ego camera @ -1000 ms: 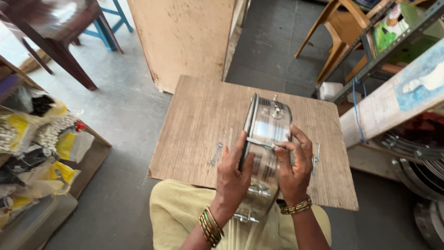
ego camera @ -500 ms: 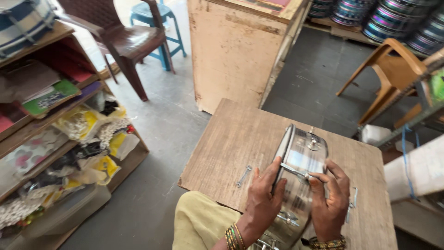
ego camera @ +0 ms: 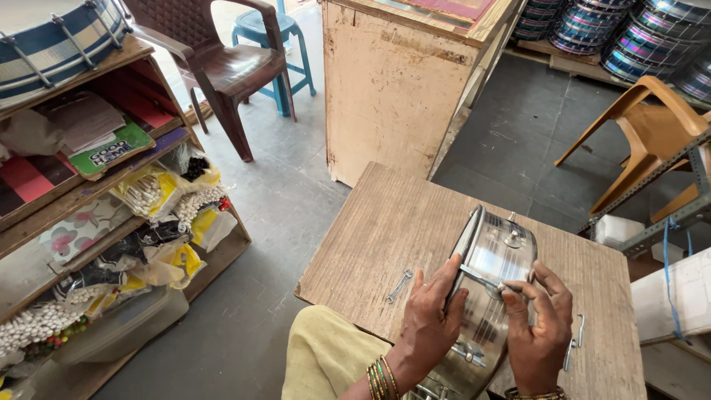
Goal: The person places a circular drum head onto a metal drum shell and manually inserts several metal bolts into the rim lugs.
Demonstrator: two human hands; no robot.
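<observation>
Hands: left hand [ego camera: 429,322] grip clasps steel drum shell [ego camera: 489,296]; right hand [ego camera: 539,330] pinches tension rod [ego camera: 481,279].

- A wooden tabletop [ego camera: 415,222] with a streaked brown grain is seen in front of the person, its near left corner jutting over the grey floor [ego camera: 259,222].
- A small metal spanner [ego camera: 398,286] is laid flat on the tabletop near the left edge, just beside the left hand [ego camera: 433,311].
- Two thin metal hooked rods [ego camera: 574,341] are laid near the right edge, just beside the right hand [ego camera: 539,326].
- A shiny metal drum shell [ego camera: 485,296] is held on its side over the tabletop; whether it is rested on the wood cannot be told.
</observation>
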